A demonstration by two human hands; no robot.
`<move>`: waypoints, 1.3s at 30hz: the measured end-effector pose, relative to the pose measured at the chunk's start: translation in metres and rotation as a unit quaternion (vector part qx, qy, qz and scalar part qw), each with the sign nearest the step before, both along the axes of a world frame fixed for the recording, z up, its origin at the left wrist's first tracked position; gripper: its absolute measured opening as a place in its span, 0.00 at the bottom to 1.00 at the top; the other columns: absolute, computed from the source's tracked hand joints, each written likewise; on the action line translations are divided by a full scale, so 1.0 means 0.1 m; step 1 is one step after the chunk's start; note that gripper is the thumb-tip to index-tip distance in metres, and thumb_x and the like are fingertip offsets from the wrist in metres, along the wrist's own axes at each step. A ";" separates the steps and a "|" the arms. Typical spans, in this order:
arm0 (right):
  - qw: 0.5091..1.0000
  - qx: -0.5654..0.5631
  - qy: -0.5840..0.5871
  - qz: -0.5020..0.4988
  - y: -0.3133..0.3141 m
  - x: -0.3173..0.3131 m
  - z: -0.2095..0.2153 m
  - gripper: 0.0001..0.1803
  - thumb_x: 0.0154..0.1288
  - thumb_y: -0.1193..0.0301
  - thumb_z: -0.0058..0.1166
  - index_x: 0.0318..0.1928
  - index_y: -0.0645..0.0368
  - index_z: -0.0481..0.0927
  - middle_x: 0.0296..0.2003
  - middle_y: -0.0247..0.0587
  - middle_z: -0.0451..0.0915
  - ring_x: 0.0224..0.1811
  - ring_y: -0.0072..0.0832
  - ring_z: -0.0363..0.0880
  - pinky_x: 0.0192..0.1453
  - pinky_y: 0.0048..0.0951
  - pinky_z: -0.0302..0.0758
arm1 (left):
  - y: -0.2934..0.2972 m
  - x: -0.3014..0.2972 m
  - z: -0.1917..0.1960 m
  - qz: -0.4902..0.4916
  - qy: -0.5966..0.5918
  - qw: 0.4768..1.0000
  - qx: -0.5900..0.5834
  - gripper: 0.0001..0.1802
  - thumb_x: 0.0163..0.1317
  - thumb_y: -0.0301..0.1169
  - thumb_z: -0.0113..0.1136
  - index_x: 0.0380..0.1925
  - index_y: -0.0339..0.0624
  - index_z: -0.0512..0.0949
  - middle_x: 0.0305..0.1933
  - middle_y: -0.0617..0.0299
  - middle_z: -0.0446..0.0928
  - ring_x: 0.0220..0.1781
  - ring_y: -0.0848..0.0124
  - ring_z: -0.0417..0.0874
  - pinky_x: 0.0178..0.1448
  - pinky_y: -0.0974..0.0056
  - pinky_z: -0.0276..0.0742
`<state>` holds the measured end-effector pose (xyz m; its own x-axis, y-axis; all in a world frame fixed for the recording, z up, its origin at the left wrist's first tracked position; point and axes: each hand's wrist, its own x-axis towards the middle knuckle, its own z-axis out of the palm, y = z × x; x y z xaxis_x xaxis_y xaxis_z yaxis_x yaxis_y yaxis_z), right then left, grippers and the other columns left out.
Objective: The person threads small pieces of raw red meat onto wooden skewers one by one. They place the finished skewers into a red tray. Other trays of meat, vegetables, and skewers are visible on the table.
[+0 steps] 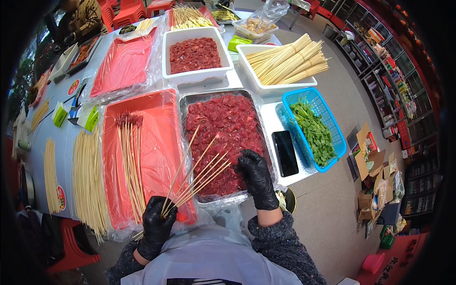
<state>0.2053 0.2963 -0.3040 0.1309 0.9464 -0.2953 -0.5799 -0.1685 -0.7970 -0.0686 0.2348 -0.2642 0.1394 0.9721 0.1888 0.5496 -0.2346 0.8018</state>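
Note:
In a black glove, my left hand (157, 223) grips the lower ends of several bamboo skewers (202, 184). Their tips fan out over a metal tray of raw red meat pieces (223, 118). My right hand (255, 176), also gloved in black, is over the tray's right side, fingertips pinched together close to the meat. What lies between those fingertips is too hidden to make out. Left of the meat, a plastic-lined red tray (161, 142) holds a row of skewers with meat threaded on their far ends (129, 119).
Bare skewers (87, 185) lie along the table at left. Beyond stand a white tub of meat (227, 61), another red tray (124, 61) and a white bin of bundled skewers (285, 88). A phone (285, 153) and a blue basket of leafy greens (338, 137) sit at right.

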 end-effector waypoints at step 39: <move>0.992 -0.124 0.019 0.004 -0.04 -0.22 0.02 0.05 0.62 0.73 0.53 0.38 0.59 0.79 0.23 0.30 0.74 0.21 0.17 0.71 0.22 0.14 0.68 | 0.03 0.10 -0.08 -0.014 -0.017 0.999 0.032 0.07 0.51 0.16 0.58 0.32 0.34 0.75 0.31 0.58 0.73 0.33 0.68 0.77 0.37 0.67 0.73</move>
<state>0.1837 0.2919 -0.3021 0.1083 0.8445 -0.5245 -0.6071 -0.3616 -0.7076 -0.0589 0.2375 -0.2723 0.1582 0.9540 0.2548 0.5145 -0.2999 0.8034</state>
